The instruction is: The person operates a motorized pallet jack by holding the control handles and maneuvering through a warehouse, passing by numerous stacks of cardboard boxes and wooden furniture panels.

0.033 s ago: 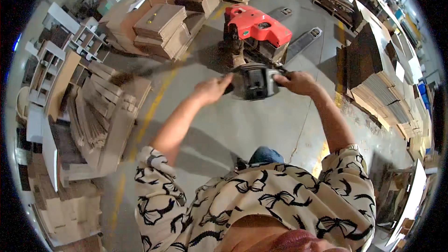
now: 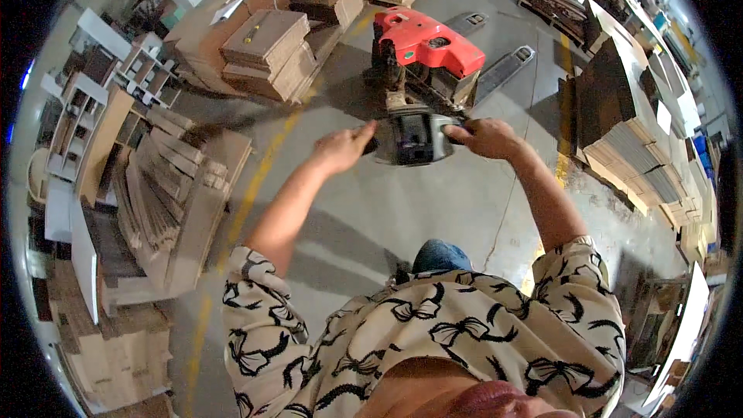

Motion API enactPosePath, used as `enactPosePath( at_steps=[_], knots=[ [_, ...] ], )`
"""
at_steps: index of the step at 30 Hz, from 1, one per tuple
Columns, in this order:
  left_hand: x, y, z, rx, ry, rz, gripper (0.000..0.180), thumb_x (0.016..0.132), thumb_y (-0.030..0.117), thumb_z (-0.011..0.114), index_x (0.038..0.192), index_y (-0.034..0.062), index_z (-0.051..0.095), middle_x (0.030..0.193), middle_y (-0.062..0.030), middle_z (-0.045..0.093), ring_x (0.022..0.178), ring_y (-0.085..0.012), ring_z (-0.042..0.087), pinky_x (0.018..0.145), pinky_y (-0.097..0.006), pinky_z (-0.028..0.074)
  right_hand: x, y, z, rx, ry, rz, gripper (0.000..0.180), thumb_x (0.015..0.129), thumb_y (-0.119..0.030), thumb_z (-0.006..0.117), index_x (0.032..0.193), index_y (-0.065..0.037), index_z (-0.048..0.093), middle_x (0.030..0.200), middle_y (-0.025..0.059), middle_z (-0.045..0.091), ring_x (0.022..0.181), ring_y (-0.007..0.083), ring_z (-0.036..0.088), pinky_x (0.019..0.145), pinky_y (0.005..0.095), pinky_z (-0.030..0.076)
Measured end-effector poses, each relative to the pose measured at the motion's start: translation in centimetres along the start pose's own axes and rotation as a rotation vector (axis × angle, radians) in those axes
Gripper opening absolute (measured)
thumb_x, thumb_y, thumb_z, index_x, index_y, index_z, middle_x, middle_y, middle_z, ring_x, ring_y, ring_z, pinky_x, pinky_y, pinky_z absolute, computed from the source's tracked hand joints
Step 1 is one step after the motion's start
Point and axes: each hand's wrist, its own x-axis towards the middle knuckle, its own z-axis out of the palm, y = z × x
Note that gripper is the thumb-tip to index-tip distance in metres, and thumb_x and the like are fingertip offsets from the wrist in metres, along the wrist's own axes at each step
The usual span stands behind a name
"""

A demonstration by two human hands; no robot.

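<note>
A red electric pallet jack [image 2: 433,42] stands on the floor in front of me, its two grey forks [image 2: 507,73] pointing away. Its control handle [image 2: 416,136], a dark grey head with a black centre panel, is tilted toward me. My left hand [image 2: 340,149] is closed around the grip at its left end. On the right grip, my right hand [image 2: 486,138] is closed too, its thumb lying toward the head. Both arms reach forward, and nothing else is in either hand.
Cardboard stacks [image 2: 267,46] stand at the far left behind a yellow floor line [image 2: 255,186]. Nearer on the left, a pallet carries loose cardboard strips [image 2: 155,186]. On the right, tall stacks of flat board [image 2: 619,128] border the aisle. Another loaded pallet [image 2: 553,11] sits at the far right.
The control handle and both my hands have shifted slightly to the left. The red body and forks look nearly unchanged in place.
</note>
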Motion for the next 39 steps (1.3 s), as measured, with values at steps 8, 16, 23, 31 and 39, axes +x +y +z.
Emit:
enactPosePath(
  at_steps=[8, 16, 23, 31, 39],
  knots=[
    [3.3, -16.2, -2.1, 0.158, 0.174, -0.086, 0.051, 0.090, 0.051, 0.034, 0.097, 0.0125, 0.067, 0.091, -0.0201, 0.063, 0.087, -0.0416, 0.058, 0.079, -0.048, 0.044, 4.3, -9.8, 1.3, 0.287, -0.294, -0.127, 0.088, 0.078, -0.078, 0.024, 0.074, 0.001, 0.062, 0.072, 0.0181, 0.061, 0.068, 0.0317, 0.062, 0.067, 0.0392, 0.048],
    [8.1, -16.5, -7.6, -0.004, 0.126, 0.335, 0.046, 0.091, 0.048, 0.038, 0.089, 0.0115, 0.067, 0.078, -0.0206, 0.061, 0.078, -0.0400, 0.058, 0.068, -0.045, 0.045, 7.9, -13.6, 4.9, 0.493, -0.006, -0.182, 0.061, 0.092, -0.052, 0.027, 0.084, -0.005, 0.064, 0.078, 0.0261, 0.061, 0.078, 0.0426, 0.059, 0.072, 0.0485, 0.047],
    [17.4, -19.7, -8.3, -0.256, 0.058, 0.522, 0.060, 0.089, 0.057, 0.032, 0.081, 0.0093, 0.067, 0.076, -0.0185, 0.061, 0.075, -0.0368, 0.059, 0.065, -0.043, 0.045, 11.6, -15.2, 5.0, 0.473, 0.070, -0.066, 0.040, 0.092, -0.041, 0.034, 0.103, -0.012, 0.058, 0.083, 0.0218, 0.061, 0.076, 0.0416, 0.059, 0.070, 0.0493, 0.046],
    [21.3, -16.7, -10.7, 0.097, -0.123, 0.543, 0.072, 0.083, 0.069, 0.028, 0.067, 0.0086, 0.064, 0.068, -0.0165, 0.060, 0.070, -0.0347, 0.059, 0.061, -0.041, 0.045, 13.1, -16.5, 5.4, 0.456, 0.208, 0.154, 0.049, 0.094, -0.044, 0.029, 0.093, -0.008, 0.063, 0.078, 0.0219, 0.062, 0.077, 0.0415, 0.058, 0.071, 0.0487, 0.045],
    [20.9, -15.5, -10.2, 0.115, -0.208, 0.523, 0.071, 0.082, 0.070, 0.031, 0.065, 0.0095, 0.064, 0.065, -0.0145, 0.060, 0.068, -0.0325, 0.059, 0.059, -0.038, 0.045, 11.1, -16.0, 5.6, 0.463, 0.218, 0.206, 0.048, 0.095, -0.041, 0.031, 0.089, -0.006, 0.063, 0.074, 0.0225, 0.060, 0.074, 0.0418, 0.057, 0.068, 0.0481, 0.046]
  ],
)
